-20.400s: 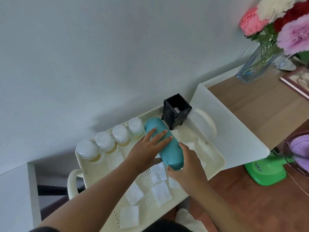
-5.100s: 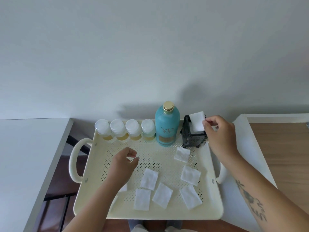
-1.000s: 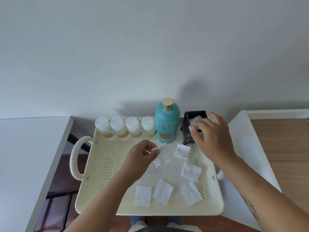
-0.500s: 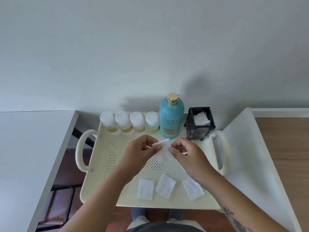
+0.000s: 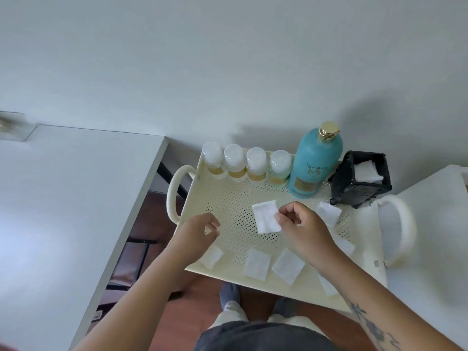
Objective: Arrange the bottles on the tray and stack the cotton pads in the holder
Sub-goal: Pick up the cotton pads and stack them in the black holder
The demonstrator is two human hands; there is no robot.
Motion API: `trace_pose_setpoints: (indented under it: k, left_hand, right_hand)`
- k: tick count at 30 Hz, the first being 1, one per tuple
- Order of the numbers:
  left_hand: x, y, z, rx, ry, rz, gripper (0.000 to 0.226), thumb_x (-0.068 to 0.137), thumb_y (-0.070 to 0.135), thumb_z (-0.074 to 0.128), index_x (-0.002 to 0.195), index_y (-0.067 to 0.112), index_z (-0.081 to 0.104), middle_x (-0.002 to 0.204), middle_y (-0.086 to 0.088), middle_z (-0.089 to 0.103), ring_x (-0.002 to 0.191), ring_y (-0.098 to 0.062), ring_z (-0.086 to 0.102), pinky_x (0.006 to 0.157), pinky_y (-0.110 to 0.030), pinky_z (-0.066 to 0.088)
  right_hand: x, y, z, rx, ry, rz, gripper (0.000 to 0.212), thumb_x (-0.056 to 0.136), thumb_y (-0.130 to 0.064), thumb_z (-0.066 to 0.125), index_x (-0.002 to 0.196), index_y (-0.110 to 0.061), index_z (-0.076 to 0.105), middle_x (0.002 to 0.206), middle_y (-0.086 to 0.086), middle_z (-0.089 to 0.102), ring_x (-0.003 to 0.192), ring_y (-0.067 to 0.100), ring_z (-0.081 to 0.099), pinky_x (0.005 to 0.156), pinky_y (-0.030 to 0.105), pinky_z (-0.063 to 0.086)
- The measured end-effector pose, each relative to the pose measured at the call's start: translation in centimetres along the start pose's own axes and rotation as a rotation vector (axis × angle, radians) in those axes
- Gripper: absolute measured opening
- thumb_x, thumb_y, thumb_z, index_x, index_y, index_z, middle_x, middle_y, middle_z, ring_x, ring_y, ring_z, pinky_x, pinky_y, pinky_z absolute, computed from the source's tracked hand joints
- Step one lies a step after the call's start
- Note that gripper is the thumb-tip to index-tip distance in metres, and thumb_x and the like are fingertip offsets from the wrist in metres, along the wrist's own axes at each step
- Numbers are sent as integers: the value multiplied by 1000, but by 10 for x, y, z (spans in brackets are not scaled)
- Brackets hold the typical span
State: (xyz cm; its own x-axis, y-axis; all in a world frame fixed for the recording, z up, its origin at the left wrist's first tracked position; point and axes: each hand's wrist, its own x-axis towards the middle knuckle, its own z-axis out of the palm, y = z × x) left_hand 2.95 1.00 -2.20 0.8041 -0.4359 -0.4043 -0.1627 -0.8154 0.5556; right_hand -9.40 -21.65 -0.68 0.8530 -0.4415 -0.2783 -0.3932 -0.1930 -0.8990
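My right hand (image 5: 302, 224) pinches a white cotton pad (image 5: 266, 220) above the middle of the cream perforated tray (image 5: 228, 196). My left hand (image 5: 200, 231) hovers over the tray's left side with curled fingers and holds nothing. Several small clear bottles (image 5: 247, 164) with white caps stand in a row along the back rim. The tall teal bottle (image 5: 315, 163) with a gold cap stands upright beside them. A black square holder (image 5: 359, 181) at the back right corner has white pads inside. Several loose pads (image 5: 257, 267) lie along the tray's front.
A white table (image 5: 63, 211) stands to the left across a gap. A white surface (image 5: 430, 236) lies to the right by the tray's handle (image 5: 402, 229). The wall rises right behind the tray. My legs and feet show below the front rim.
My left hand has let go of the pad and drawn back to the left. My right hand now holds the pad alone. The view has shifted left.
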Motion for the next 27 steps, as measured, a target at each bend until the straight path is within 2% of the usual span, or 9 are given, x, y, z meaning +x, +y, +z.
trace_pose_setpoints:
  k: [5, 7, 9, 12, 15, 20, 24, 27]
  left_hand:
    - [-4, -15, 4, 223, -24, 8, 20, 88, 15, 62, 105, 27, 64, 106, 14, 58, 98, -9, 54, 91, -35, 49]
    - [-2, -18, 7, 324, -91, 10, 24, 88, 15, 60, 109, 27, 62, 114, 12, 58, 105, -11, 55, 103, -39, 42]
    - [0, -19, 9, 405, -136, 19, 26, 87, 16, 60, 112, 26, 61, 118, 9, 58, 111, -14, 55, 107, -40, 38]
    - [1, -21, 12, 466, -150, 47, 26, 87, 18, 60, 112, 25, 61, 117, 7, 57, 111, -17, 54, 99, -37, 43]
    - [2, -22, 14, 522, -157, 72, 26, 86, 18, 60, 112, 24, 59, 114, 5, 55, 109, -18, 53, 90, -35, 47]
    - [5, -21, 17, 567, -169, 83, 16, 88, 18, 55, 103, 21, 58, 111, 3, 53, 107, -19, 50, 86, -33, 46]
    - [2, -15, 17, 522, -111, 137, 9, 86, 26, 55, 95, 27, 57, 103, 10, 53, 102, -14, 46, 90, -31, 38]
    - [0, 0, 14, 358, -54, 222, 8, 85, 31, 60, 88, 32, 53, 94, 17, 56, 93, -7, 47, 76, -20, 34]
  right_hand:
    - [-2, 2, 11, -27, -26, 7, 8, 90, -29, 61, 83, -26, 61, 79, -3, 65, 72, 3, 57, 58, 8, 41]
    - [-4, 4, 14, -27, -32, 11, 7, 90, -28, 61, 84, -25, 61, 79, -4, 65, 72, 2, 57, 59, 8, 41]
    - [-6, 4, 16, -29, -36, 20, 6, 90, -28, 61, 85, -25, 61, 81, -4, 65, 73, 3, 58, 60, 11, 43]
    - [-8, 5, 17, -31, -32, 39, 6, 90, -29, 61, 85, -26, 61, 81, -6, 65, 75, 4, 58, 63, 17, 43]
    - [-10, 5, 15, -28, -17, 42, 6, 90, -30, 61, 84, -26, 61, 79, -7, 64, 69, -2, 56, 59, 10, 42]
    - [-11, 3, 10, -11, 14, 52, 6, 89, -30, 61, 84, -27, 61, 77, -7, 64, 66, -7, 54, 56, 4, 40]
    - [-13, -2, 1, 29, 62, 54, 6, 89, -30, 62, 84, -27, 62, 76, -10, 63, 64, -8, 54, 57, 4, 40]
    - [-14, -8, -12, 44, 130, 58, 5, 89, -31, 63, 84, -28, 62, 76, -11, 63, 65, -8, 54, 58, 6, 40]
